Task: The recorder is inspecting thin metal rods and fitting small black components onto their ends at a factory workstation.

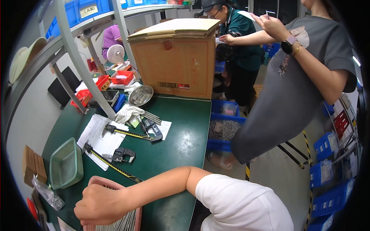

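Observation:
My right arm reaches in from the lower right, bare below a white sleeve. My right hand is closed in a fist over a pink plastic basket. Whatever the fingers hold, if anything, is hidden beneath them. Thin, straight metal rods lie side by side in the basket, partly covered by my wrist. Just beyond is a caliper with a black and yellow beam, its end close to my forearm. A micrometer lies near it. My left hand is out of view.
A green tray stands left on the green table. Papers, another caliper, white gloves and a metal bowl lie farther back. A large carton stands at the far end. People stand beyond the table's right edge.

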Motion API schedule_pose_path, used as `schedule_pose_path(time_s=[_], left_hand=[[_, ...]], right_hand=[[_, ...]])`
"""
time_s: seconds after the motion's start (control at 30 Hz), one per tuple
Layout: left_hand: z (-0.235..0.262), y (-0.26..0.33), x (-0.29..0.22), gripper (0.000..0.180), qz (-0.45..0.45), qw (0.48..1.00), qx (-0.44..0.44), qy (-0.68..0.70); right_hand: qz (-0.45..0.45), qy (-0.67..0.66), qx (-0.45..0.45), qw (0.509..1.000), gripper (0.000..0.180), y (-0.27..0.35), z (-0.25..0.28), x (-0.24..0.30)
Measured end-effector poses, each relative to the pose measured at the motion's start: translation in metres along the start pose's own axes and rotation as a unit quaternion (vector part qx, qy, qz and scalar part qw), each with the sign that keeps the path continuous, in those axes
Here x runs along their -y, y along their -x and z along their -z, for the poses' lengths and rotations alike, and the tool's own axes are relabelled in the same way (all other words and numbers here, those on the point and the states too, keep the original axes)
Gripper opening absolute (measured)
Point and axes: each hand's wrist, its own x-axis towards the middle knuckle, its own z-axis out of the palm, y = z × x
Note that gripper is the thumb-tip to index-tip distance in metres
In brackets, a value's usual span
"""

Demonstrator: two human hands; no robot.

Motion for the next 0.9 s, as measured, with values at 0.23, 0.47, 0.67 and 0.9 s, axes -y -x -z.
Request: schedule_pose_path(time_s=[0.23,0.47,0.67,0.9], left_hand=[[-0.002,0.001,-0.001,0.02,-0.014,1.0,-0.012,0.018],[0.0,0.002,0.005,0.021,-0.016,1.0,-0.012,-0.002],[-0.001,0.002,0.0,0.018,-0.011,1.0,0.016,0.015],[0.001,0.006,-0.001,0.017,0.024,1.0,0.004,0.006]], right_hand=[[-0.024,0.014,0.003,1.0,0.017,-0.002,0.0,0.006],[-0.031,-0.008,-0.008,0.999,0.015,0.0,-0.005,0.002],[-0.016,0.059,0.041,0.997,0.014,0.002,-0.006,-0.004],[-0.05,0.016,0.024,0.998,0.015,-0.001,0.007,0.009]])
